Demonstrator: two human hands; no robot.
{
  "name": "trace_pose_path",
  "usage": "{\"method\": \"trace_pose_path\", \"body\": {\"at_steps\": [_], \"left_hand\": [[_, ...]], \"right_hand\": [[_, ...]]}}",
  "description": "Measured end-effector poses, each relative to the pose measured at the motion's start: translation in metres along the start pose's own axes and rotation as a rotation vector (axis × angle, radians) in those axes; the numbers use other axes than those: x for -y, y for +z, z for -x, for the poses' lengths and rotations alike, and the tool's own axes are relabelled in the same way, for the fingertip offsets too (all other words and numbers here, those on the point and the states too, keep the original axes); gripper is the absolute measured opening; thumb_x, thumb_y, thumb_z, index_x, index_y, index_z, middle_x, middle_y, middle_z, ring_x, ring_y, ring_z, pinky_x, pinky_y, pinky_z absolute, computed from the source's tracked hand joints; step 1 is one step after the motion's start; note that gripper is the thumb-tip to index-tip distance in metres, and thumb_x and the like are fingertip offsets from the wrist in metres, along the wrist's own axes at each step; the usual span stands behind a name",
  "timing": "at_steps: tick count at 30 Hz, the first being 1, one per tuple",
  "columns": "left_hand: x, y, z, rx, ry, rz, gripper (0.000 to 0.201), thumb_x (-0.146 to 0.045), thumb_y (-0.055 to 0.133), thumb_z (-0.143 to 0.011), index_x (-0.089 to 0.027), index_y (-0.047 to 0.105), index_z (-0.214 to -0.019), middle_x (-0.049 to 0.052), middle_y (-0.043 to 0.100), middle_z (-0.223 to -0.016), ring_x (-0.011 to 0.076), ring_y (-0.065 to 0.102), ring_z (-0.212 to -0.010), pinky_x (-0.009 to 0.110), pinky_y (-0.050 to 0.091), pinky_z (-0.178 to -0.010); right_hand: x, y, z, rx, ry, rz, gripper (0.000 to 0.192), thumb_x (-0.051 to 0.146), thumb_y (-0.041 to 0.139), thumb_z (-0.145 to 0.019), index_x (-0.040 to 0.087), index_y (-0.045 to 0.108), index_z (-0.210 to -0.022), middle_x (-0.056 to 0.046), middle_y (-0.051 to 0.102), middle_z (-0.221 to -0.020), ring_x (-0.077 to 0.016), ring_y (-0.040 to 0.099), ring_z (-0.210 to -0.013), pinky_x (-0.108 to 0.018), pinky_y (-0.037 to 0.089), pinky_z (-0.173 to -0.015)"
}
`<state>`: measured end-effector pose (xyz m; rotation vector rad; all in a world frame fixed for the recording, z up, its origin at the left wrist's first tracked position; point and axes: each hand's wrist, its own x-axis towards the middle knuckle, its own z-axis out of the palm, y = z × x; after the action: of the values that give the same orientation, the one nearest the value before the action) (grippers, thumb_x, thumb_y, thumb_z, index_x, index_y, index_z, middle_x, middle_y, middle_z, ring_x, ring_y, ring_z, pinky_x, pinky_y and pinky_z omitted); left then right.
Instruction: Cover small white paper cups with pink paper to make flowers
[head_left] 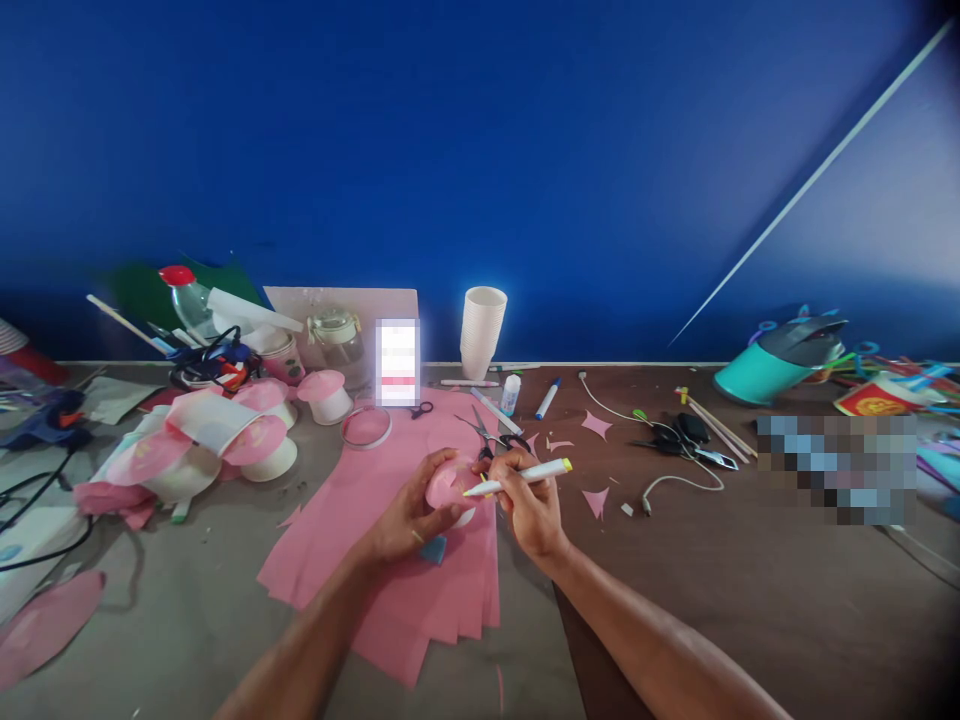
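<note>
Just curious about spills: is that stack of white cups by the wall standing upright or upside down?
Upright: the stack of white cups shows its open rim on top.

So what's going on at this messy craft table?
A person is working over a stack of pink paper sheets. Their left hand holds a small pink-topped paper cup, and the right hand holds a white marker with a yellow end, its tip at the cup's pink top. Scissors lie just behind the hands. To the left sits a pile of similar pink-topped cups, and a stack of plain white cups stands by the blue wall.
</note>
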<state>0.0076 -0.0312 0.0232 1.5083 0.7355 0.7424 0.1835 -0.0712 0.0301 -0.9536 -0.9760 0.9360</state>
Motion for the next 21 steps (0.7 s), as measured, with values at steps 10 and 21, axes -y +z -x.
{"method": "trace_pose_path", "body": {"at_steps": [10, 21], "left_hand": [[-0.0005, 0.0002, -0.0001, -0.015, -0.002, 0.015, 0.059, -0.039, 0.075, -0.081, -0.027, 0.052, -0.134, 0.008, 0.056, -0.138, 0.0295, 0.051, -0.129, 0.04, 0.043, -0.108], [0.0001, -0.0014, -0.0001, 0.0, 0.003, -0.024, 0.06, -0.038, 0.073, -0.082, -0.027, 0.05, -0.135, 0.01, 0.055, -0.139, 0.0311, 0.048, -0.134, 0.043, 0.04, -0.112]], "right_hand": [[0.0051, 0.0021, 0.0009, 0.002, -0.028, 0.046, 0.037, 0.048, 0.065, -0.085, 0.021, 0.053, -0.062, 0.008, 0.037, -0.045, -0.0081, 0.031, -0.042, -0.025, 0.034, -0.047], [0.0057, 0.0012, 0.001, 0.014, -0.033, 0.097, 0.035, 0.046, 0.063, -0.086, 0.022, 0.055, -0.063, 0.006, 0.037, -0.046, -0.0127, 0.042, -0.05, -0.026, 0.036, -0.05]]}}
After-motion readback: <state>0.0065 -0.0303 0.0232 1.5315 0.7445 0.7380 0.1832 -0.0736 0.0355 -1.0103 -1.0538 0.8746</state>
